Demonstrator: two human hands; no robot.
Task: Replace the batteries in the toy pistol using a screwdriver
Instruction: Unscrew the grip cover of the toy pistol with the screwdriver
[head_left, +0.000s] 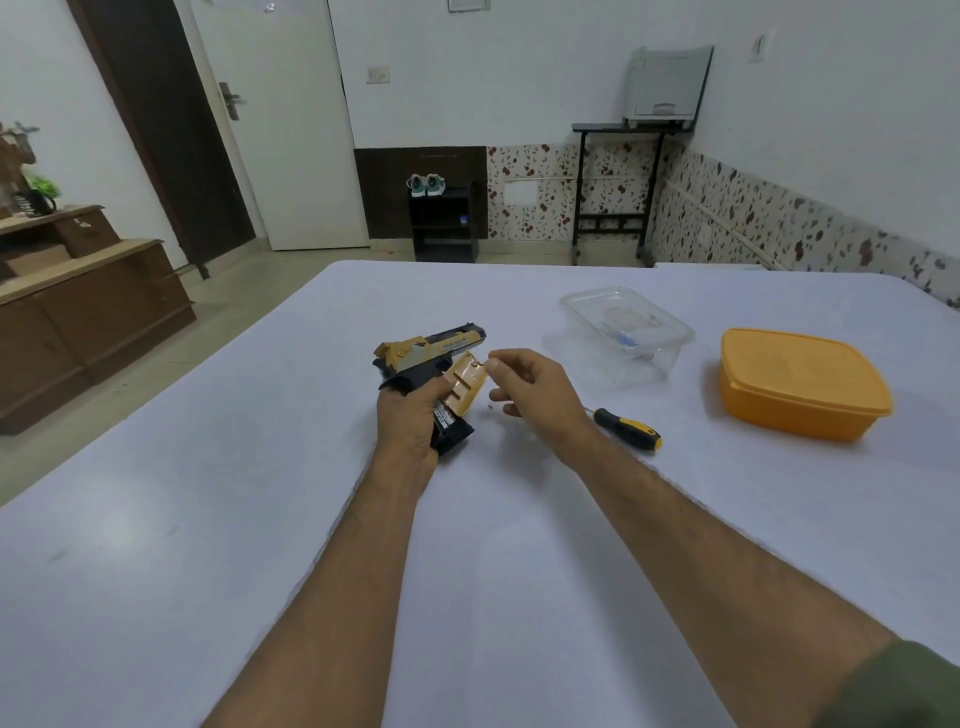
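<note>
Item: black-and-gold plastic toy pistol (431, 358), held above the white table (208, 519), near its middle. Left hand (408, 421) curled round the grip from behind, thumb side up. Tan ribbed plastic grip cover (466, 388) tilted up off the grip, attached or loose cannot be told. Right hand (530, 389) just beside the cover's upper edge, thumb and forefinger drawn together at it; whether they pinch the cover or a small screw cannot be told. Battery (442, 415), dark with printed label, exposed in the opened compartment.

Small pale speck (489, 408) on the table under the right hand, possibly a screw; too small to tell.

Step in hand, by judgement: cover off, cells about to come out. Next move calls for setting the cover aside and prising out the old battery.

Yellow-and-black handled screwdriver (626, 427): lying on the table, just right of the right wrist.

Clear plastic rectangular tub (626, 332): farther right, open; holds small items, one blue, otherwise indistinct.

Orange plastic lidded box (802, 384): rightmost, closed; contents hidden.
</note>
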